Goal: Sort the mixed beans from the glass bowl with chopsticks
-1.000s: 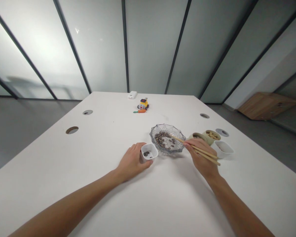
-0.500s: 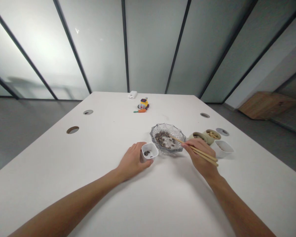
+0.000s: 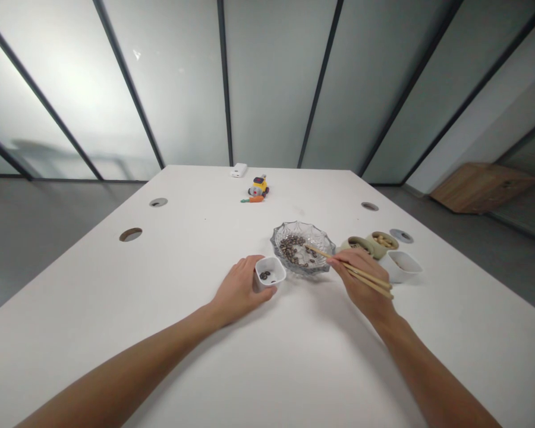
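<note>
Broadly, our white desk (image 3: 178, 249) carries a scalloped glass bowl (image 3: 323, 239). Our left hand (image 3: 237, 291), to the near left of the bowl, is curved partway open round a small white cup (image 3: 276, 266), its thumb on the cup's near side. Our right hand (image 3: 363, 288), to the bowl's near right, is closed about some chopsticks (image 3: 370, 277) that slant over the rim into the bowl; we cannot tell whether they grip anything. To the right of the bowl we see a white tub (image 3: 395, 273) and two pale green pots (image 3: 377, 252). Well behind the bowl are a yellow toy vehicle (image 3: 259, 186) and a toy carrot (image 3: 255, 200). Dark beans (image 3: 289, 245) lie inside the bowl, mostly toward its left, with a few in the cup.
</note>
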Available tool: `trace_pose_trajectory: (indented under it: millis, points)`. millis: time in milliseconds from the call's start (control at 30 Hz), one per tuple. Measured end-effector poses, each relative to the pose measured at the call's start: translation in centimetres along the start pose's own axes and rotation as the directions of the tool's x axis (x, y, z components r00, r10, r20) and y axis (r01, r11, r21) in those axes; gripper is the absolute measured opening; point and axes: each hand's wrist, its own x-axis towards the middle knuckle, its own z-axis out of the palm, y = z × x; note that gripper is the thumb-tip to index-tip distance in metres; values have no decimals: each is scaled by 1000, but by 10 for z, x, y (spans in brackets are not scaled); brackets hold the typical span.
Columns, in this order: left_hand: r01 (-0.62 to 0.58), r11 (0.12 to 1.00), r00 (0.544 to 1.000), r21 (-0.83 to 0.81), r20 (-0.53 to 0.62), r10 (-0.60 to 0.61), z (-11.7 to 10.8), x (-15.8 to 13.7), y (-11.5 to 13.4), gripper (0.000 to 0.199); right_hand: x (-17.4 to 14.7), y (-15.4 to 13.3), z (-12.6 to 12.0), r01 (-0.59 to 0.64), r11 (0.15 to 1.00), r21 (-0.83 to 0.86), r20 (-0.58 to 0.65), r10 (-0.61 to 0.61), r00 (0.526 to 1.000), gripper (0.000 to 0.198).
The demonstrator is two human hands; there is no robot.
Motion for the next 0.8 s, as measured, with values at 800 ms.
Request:
trace_pose_trajectory:
  millis: [800]
  points:
    - [-4,1000,1000,19,2,4,2,-1,-4,49,0,-5,-2,37,998,54,23,-38,999,16]
